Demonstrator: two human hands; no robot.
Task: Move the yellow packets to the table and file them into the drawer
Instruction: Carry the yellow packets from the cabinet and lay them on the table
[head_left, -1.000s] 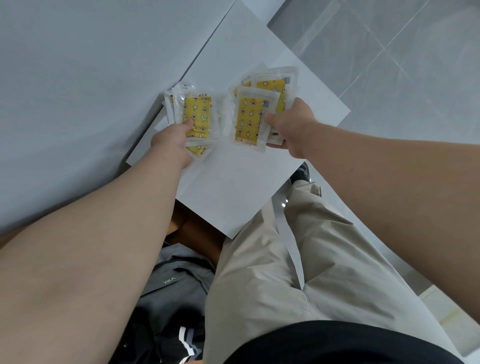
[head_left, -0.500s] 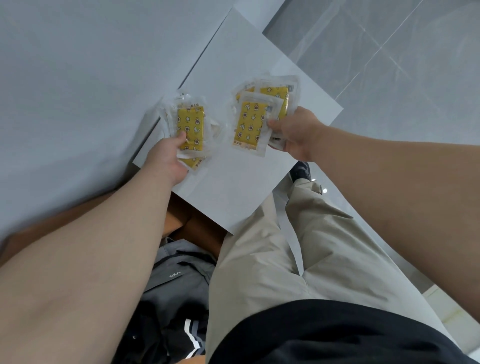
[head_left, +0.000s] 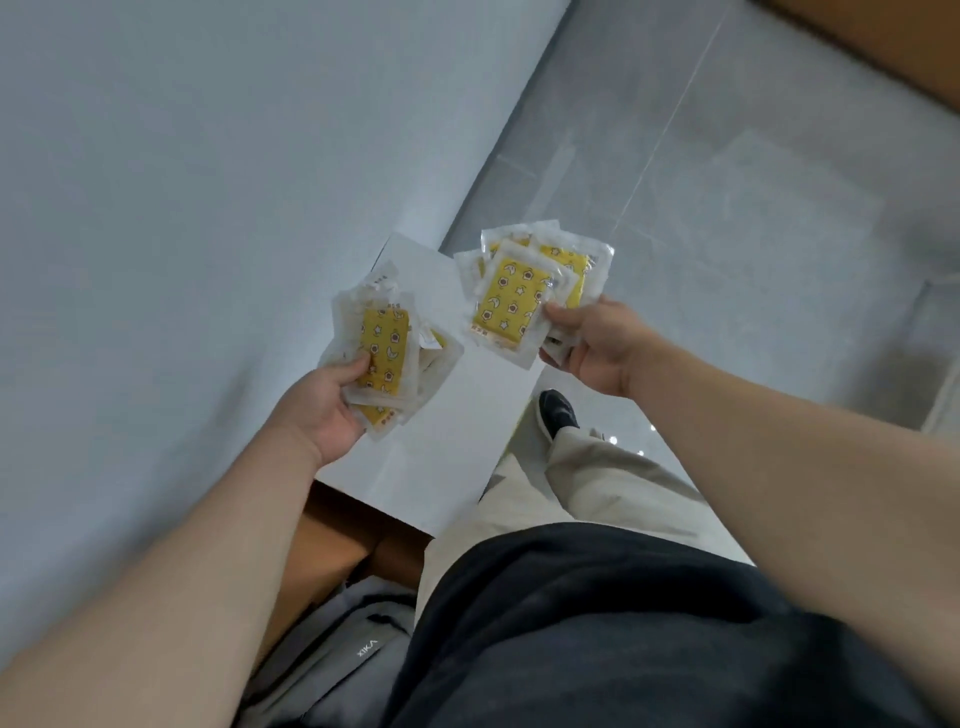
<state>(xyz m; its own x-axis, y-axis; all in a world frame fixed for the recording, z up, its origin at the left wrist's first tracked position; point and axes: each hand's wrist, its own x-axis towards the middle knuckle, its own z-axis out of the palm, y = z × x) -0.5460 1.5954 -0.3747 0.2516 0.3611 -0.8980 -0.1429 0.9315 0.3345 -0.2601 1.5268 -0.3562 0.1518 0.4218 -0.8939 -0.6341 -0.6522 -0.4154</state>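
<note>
My left hand (head_left: 323, 406) grips a bunch of yellow packets (head_left: 385, 352) in clear wrappers, thumb pressed on the top one. My right hand (head_left: 589, 340) pinches a second fanned bunch of yellow packets (head_left: 511, 299) by their lower right corner. Both bunches are lifted in the air above a white board (head_left: 421, 457), roughly level with each other and a short gap apart. No drawer or table shows in this view.
A pale grey wall (head_left: 182, 182) fills the left side. Grey floor tiles (head_left: 727, 182) lie to the right. My beige trouser leg and black shoe (head_left: 556, 415) stand beside the white board. A brown box (head_left: 348, 540) and a grey bag (head_left: 337, 654) sit below.
Both hands have lifted their packets up off the white board and drawn back toward me. The view has swung right, showing more floor.
</note>
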